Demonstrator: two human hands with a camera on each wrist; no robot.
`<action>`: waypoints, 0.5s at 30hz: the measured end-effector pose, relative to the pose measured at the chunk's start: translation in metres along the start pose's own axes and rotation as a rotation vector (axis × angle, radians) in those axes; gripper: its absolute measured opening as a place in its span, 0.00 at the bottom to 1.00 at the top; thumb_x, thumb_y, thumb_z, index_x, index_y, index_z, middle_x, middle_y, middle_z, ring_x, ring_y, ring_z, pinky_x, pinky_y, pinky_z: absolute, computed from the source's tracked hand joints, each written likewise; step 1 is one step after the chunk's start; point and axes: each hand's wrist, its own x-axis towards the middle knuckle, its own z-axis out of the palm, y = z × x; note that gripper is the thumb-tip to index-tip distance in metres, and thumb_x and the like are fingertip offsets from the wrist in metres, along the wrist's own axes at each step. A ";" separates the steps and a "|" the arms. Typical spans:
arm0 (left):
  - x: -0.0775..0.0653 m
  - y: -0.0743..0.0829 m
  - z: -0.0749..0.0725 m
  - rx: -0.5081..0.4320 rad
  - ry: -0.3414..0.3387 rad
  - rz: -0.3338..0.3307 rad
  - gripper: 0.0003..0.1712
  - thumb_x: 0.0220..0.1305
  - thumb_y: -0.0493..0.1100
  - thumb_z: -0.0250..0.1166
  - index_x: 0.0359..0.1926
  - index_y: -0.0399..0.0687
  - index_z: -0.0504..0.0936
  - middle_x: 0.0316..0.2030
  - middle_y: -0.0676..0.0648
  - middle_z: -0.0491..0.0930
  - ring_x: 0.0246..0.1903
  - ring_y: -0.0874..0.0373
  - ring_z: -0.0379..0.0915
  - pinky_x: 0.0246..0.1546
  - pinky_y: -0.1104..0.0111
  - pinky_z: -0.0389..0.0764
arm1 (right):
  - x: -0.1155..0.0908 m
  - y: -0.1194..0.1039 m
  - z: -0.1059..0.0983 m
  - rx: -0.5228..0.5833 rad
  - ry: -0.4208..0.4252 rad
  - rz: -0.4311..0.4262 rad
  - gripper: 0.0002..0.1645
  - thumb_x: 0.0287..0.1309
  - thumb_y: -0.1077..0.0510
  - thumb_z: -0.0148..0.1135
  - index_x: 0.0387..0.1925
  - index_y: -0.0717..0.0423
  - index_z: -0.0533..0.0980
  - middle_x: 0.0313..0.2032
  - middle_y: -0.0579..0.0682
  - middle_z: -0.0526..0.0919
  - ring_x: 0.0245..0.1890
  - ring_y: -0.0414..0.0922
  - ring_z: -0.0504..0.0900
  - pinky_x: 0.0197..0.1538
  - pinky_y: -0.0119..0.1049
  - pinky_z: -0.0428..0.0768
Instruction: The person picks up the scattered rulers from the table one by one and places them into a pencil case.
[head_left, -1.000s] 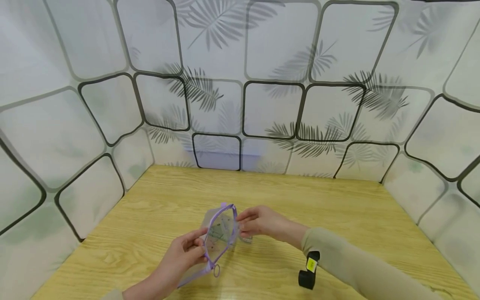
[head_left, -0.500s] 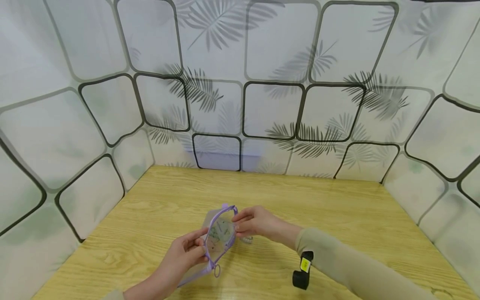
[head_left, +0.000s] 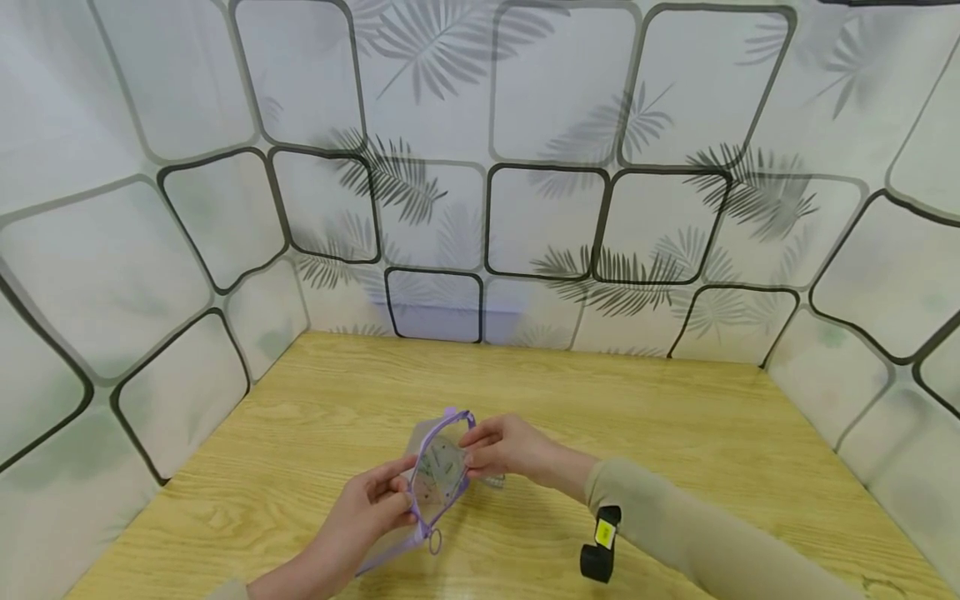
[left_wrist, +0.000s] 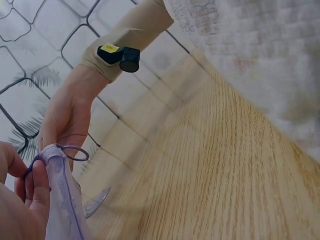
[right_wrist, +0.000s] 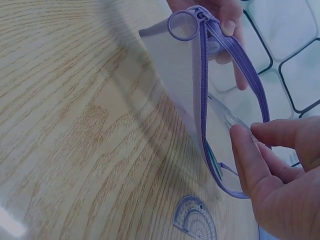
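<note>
A translucent mesh zip pouch (head_left: 429, 492) with purple edging stands tilted on the table, its mouth spread wide. My left hand (head_left: 371, 504) pinches the rim near the zip's ring pull (right_wrist: 183, 25). At the opposite side of the mouth, my right hand (head_left: 510, 450) pinches a clear plastic drawing tool (right_wrist: 227, 112) with fine markings. One end of this tool reaches into the pouch; its full outline is hidden. Something green-edged (right_wrist: 214, 162) lies inside the pouch. Beside it on the table is a clear protractor (right_wrist: 195, 219), partly behind the right hand in the head view.
The wood-grain table (head_left: 637, 417) extends around both hands. Patterned curtains (head_left: 540, 217) enclose its back and sides. A black wrist camera (head_left: 600, 546) sits on the right sleeve. Pale cloth (left_wrist: 260, 60) hangs over the table's near edge in the left wrist view.
My right hand has moved slightly left, bringing the clear tool further into the pouch's mouth. The left hand and pouch have stayed almost still.
</note>
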 end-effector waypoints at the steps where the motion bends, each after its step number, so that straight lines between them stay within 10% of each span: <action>1: 0.000 0.000 0.000 0.001 0.001 0.000 0.35 0.63 0.34 0.55 0.71 0.28 0.60 0.35 0.52 0.70 0.36 0.63 0.73 0.41 0.72 0.84 | 0.000 0.000 0.000 -0.010 0.000 -0.004 0.22 0.63 0.70 0.58 0.57 0.75 0.71 0.47 0.64 0.80 0.35 0.41 0.86 0.50 0.40 0.87; 15: -0.001 0.001 0.002 -0.007 0.013 -0.008 0.36 0.63 0.33 0.56 0.71 0.27 0.60 0.37 0.51 0.70 0.38 0.61 0.73 0.41 0.73 0.84 | 0.000 -0.001 0.004 -0.118 0.006 -0.042 0.24 0.61 0.66 0.62 0.57 0.72 0.73 0.44 0.59 0.82 0.36 0.41 0.84 0.49 0.47 0.87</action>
